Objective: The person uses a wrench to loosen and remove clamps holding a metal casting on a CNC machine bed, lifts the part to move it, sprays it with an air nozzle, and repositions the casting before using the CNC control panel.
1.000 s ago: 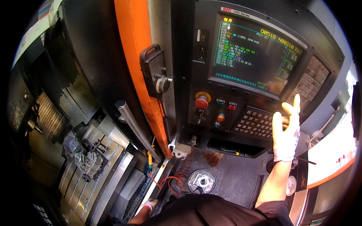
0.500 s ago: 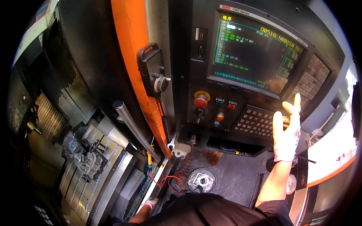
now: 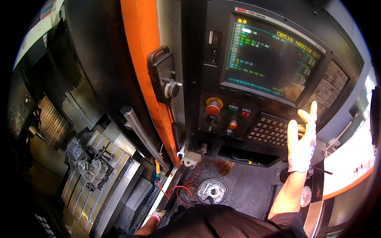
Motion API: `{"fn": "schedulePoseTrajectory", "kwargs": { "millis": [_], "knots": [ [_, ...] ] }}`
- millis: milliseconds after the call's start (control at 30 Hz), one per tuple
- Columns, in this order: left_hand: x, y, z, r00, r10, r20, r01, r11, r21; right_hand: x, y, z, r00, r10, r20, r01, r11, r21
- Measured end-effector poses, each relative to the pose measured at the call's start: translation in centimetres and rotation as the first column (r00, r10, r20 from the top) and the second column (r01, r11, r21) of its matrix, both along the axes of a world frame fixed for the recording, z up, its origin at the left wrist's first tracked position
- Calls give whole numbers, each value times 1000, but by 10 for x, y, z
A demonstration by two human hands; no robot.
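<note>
Screen (image 3: 270,59) content differs from the two earlier frames: the listing of coloured text lines has shifted, with a white highlighted bar now at the top of the list, while the layout of the control panel (image 3: 198,99) around it is unchanged. Right hand (image 3: 301,141), in a pale work glove, stays raised at the right end of the keypad (image 3: 270,131), in nearly the same spot as one second ago; fingers are extended and slightly spread, index and a neighbouring finger pointing up toward the lower right corner of the screen, pinching nothing. Contact between a fingertip and a key cannot be confirmed, since the glove covers that edge of the keypad. Judgement: the display change with the hand parked at the keys suggests key entries are stepping through the listing, so the work in hand is at the panel, not at the machine. Left hand (image 3: 158,216) sits low at the bottom edge, also gloved, near the red cable (image 3: 178,190) and the open machine bay; only its fingertips show and their state cannot be told. Red mushroom stop button (image 3: 213,107) and the hanging pendant handwheel (image 3: 163,77) are untouched, well apart from both hands. A small brush (image 3: 224,166) lies on the dark shelf below the panel.
</note>
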State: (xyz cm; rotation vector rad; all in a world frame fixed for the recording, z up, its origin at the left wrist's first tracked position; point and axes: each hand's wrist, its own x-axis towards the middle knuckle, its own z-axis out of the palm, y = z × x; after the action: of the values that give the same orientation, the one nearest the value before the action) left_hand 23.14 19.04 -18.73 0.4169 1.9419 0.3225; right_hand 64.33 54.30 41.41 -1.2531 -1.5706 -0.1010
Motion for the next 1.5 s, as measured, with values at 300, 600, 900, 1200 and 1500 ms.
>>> {"fn": "schedulePoseTrajectory", "kwargs": {
  "millis": [300, 600, 900, 1200, 1500],
  "knots": [
    [-21, -14, -52, 999, 20, -48, -20, 1000, 5, 1, 0, 1, 1000, 1, 2, -1, 1000, -4],
    [3, 9, 30, 999, -47, 4, 47, 998, -39, 3, 3, -1, 1000, 12, 13, -12, 1000, 14],
    [-21, -12, -42, 998, 34, -55, -33, 999, 19, 2, 2, -1, 1000, 3, 11, -3, 1000, 12],
    [-22, -15, -59, 980, 168, 108, -175, 983, 57, 4, 1, 2, 1000, -10, 20, 10, 1000, 13],
    [-18, -14, -57, 997, 83, -3, -83, 995, 58, 3, 3, -1, 1000, 14, 16, -15, 999, 30]
  ]
}}
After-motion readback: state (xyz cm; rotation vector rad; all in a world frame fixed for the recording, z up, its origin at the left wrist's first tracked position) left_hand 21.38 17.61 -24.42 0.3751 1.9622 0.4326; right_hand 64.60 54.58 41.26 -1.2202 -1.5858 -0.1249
